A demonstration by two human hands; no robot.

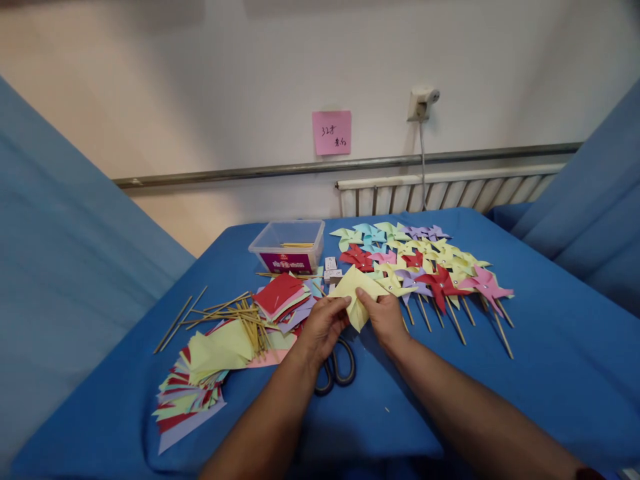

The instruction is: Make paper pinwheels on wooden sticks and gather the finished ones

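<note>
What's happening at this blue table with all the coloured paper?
A person is folding a yellow paper square with both the left hand and right hand. Finished pinwheels on sticks lie to the right; stacks of paper squares, loose sticks and scissors lie on the left.

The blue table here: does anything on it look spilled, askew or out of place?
The thin wooden sticks lie loosely scattered at odd angles, a few strayed toward the table's left edge. The black-handled scissors sit partly hidden under the left hand. The finished paper pinwheels lie in tidy rows.
</note>
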